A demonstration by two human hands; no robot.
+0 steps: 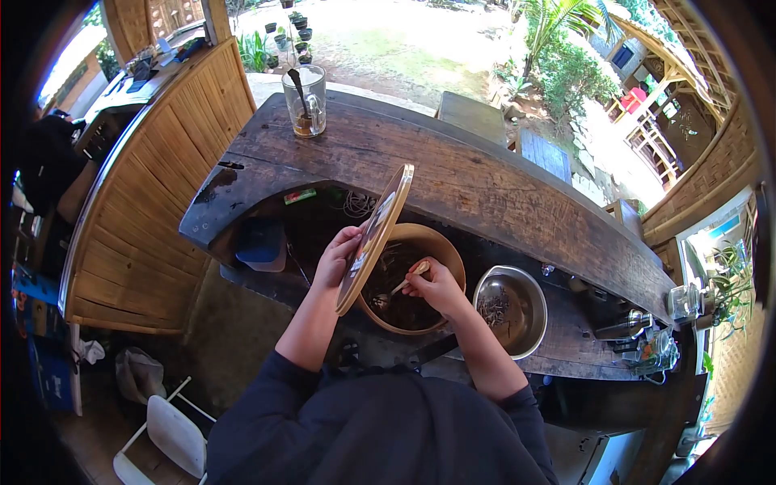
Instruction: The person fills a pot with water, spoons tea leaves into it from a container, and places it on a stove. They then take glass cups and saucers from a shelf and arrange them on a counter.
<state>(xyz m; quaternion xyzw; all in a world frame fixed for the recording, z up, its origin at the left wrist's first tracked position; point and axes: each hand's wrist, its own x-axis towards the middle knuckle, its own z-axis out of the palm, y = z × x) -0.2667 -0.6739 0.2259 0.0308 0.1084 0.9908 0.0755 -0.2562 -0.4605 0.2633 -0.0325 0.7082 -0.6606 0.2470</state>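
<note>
My left hand (343, 252) grips a round, tan-rimmed lid (377, 242), tilted up almost on edge at the left of a wide round tan tub (453, 250). Inside the tub lies dark material, partly hidden by the lid and my hand. My right hand (435, 287) is closed round the pale handle of a spoon (398, 288), whose head reaches down into the tub. Just right of the tub is a metal bowl (533, 311) with thin dark pieces in its bottom.
A glass mug (317, 105) with a dark spoon stands on the raised wooden counter (485, 174). Under that counter are a blue-lidded container (260, 244) and coiled cord (358, 204). Glass jars (683, 302) stand far right. A white chair (176, 432) is at lower left; another person (56, 158) is at far left.
</note>
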